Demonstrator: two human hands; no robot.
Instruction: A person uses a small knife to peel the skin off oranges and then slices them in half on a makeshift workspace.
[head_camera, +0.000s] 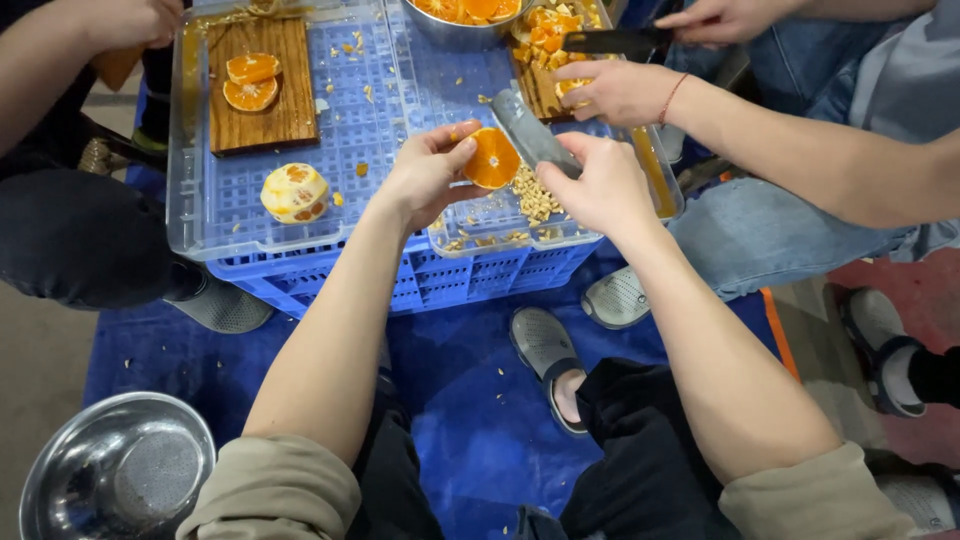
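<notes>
Fingers of the left hand (425, 170) are pinching an orange half (492, 158), its cut face tilting toward the wearer. The right hand (600, 185), just beside it, is gripping a knife (530, 132) whose blade is running up-left, touching the fruit's right edge above a seed pile (535, 197) on the clear tray (190, 200).

A peeled orange (294, 192) lay near the clear tray's (200, 215) front left corner; two orange slices (250, 80) sat on a wooden board (262, 120) behind it.
</notes>
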